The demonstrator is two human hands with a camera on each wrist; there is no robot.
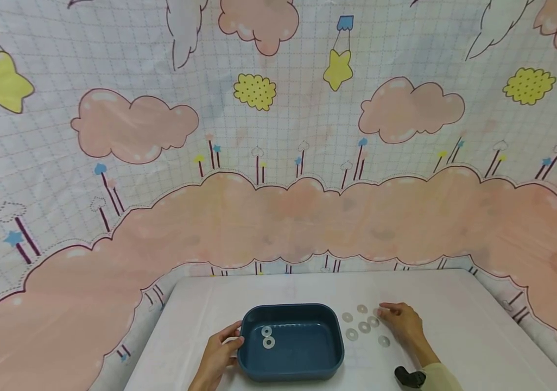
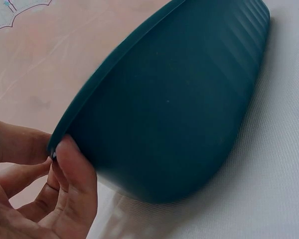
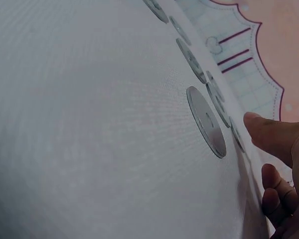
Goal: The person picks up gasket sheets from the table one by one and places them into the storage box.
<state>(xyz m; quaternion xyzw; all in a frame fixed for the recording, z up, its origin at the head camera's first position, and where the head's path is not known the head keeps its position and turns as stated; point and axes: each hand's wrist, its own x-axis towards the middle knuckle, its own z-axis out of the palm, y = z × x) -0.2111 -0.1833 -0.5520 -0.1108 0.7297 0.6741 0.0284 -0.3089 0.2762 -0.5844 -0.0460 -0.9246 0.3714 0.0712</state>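
Observation:
A dark blue rectangular tub stands on the white table, and two flat metal washers lie inside it near its left wall. My left hand pinches the tub's left rim between thumb and fingers; the left wrist view shows this hand at the rim, beside the tub's outer wall. Several more washers lie flat to the right of the tub. Over the far right one of them is my right hand, its fingertips at that washer's edge. In the right wrist view, the thumb is apart from the fingers, with nothing visible between them.
The white table reaches back to a hanging cloth printed with clouds and stars. A black device sits at the right wrist, by a pale sleeve. One washer lies closest to the right forearm.

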